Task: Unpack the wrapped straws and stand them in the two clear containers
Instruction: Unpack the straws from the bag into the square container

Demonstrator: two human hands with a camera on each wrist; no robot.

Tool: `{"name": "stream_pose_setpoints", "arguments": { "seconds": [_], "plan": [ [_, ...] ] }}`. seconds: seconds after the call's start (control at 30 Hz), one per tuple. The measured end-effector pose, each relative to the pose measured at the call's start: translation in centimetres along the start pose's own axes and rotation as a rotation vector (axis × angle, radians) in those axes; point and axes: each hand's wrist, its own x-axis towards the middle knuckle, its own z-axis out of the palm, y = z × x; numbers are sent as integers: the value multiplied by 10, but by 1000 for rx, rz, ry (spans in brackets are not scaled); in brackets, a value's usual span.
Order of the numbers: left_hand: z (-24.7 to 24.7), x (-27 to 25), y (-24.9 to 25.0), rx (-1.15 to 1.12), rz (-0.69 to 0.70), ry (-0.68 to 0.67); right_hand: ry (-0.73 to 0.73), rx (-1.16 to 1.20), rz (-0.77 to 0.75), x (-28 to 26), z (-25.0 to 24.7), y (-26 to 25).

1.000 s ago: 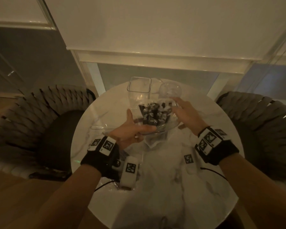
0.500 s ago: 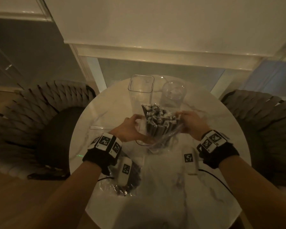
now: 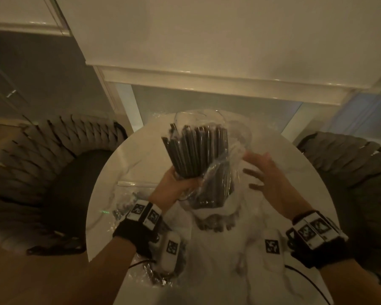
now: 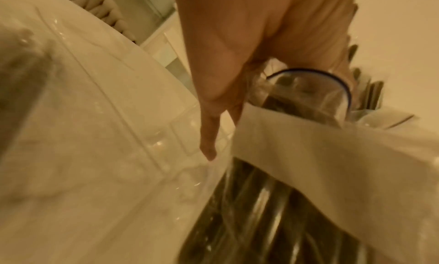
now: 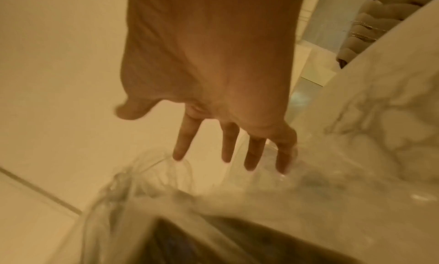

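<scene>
Round marble table (image 3: pixel 246 271); left hand (image 3: pixel 174 188) grips dark straws (image 3: pixel 198 155) in crinkly clear wrap (image 3: pixel 233 159), right hand (image 3: pixel 271 177) spread wide beside it.

Dim, warm amber light is filling the room. A round white marble-veined desk (image 3: pixel 262 260) is standing in the centre of the head view. Two dark woven-strap chairs are flanking it: the left chair (image 3: pixel 42 164) and the right chair (image 3: pixel 359 172), each pulled close to the rim. Wooden flooring (image 3: pixel 13 278) is showing at lower left. Behind the desk, a pale roller blind (image 3: pixel 207 36) is hanging over a window; below its hem, white frame posts (image 3: pixel 130 106) are dividing greyish glass panes (image 3: pixel 207 102). A grey wall (image 3: pixel 42 73) is lying to the left.
</scene>
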Motion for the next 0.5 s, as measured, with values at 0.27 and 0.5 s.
{"name": "stream_pose_setpoints", "arguments": {
  "seconds": [0.27,0.5],
  "plan": [
    [19,-16,78,-205,97,5,24,0,-184,19,41,-14],
    [-9,-34,107,310,613,94,56,83,-286,28,29,-61]
  ]
}}
